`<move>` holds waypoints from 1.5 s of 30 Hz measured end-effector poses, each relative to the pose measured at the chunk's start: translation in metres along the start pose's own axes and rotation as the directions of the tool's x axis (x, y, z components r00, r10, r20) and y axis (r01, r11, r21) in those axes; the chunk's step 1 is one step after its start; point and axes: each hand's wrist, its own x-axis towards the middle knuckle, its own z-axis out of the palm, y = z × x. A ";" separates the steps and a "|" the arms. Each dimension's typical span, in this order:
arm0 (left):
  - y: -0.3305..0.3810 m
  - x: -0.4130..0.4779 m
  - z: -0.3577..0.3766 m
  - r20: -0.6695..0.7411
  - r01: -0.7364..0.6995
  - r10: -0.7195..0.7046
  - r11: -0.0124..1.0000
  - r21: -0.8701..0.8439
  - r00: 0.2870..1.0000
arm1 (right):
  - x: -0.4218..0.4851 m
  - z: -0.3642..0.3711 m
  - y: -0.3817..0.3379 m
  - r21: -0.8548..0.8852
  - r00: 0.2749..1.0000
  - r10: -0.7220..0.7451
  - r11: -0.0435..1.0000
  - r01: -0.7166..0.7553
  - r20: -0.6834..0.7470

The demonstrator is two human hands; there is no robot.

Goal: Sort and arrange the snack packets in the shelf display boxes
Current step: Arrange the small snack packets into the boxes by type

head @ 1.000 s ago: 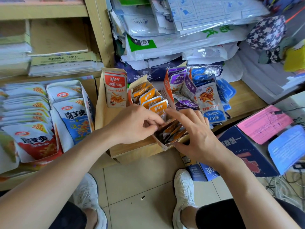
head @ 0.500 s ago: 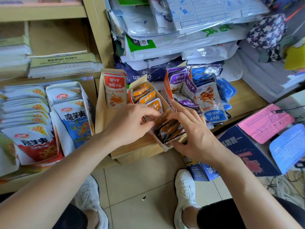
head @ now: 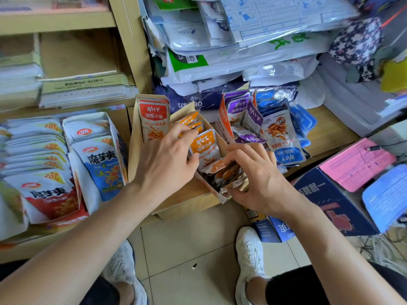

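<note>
**At the Front of the Orange Box: One Hand Props, the Other Gathers**

On the low wooden shelf [head: 330, 128], between a box of white pouches [head: 103, 164] and a box of purple packets [head: 240, 108], stands the cardboard display box [head: 217, 193] that both hands are working in. Its back half holds the upright orange packets [head: 204, 148], filed one behind another with their printed faces forward. Its front half holds the tumbled packets [head: 229, 172], lying flat and crossed over each other.

The left hand [head: 167, 159] grasps the upright row. Its fingers curl over the tops and its thumb lies against the edge of the front packet. That grip looks meant as a bookend: with slack space in front of them, the standing packets would likely flop forward onto the heap.

The right hand [head: 257, 179] is curled into the heap at the box's front corner, fingers over the top and thumb low against the cardboard, clasping several tumbled packets at once. Gathering them as a bunch seems intended to let them be stood up together and pushed back against the propped row.

Blue packets [head: 284, 137] lean loose just right of the purple ones, some upside down, so that part of the sorting looks unfinished. The foil is slick and the packets are thin, so a loose grasp could let some slide out.
</note>
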 end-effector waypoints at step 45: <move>-0.021 0.018 -0.007 0.000 -0.066 0.066 0.994 -0.092 0.998 | 0.006 0.000 0.005 0.008 0.999 -0.032 0.999 0.031 0.014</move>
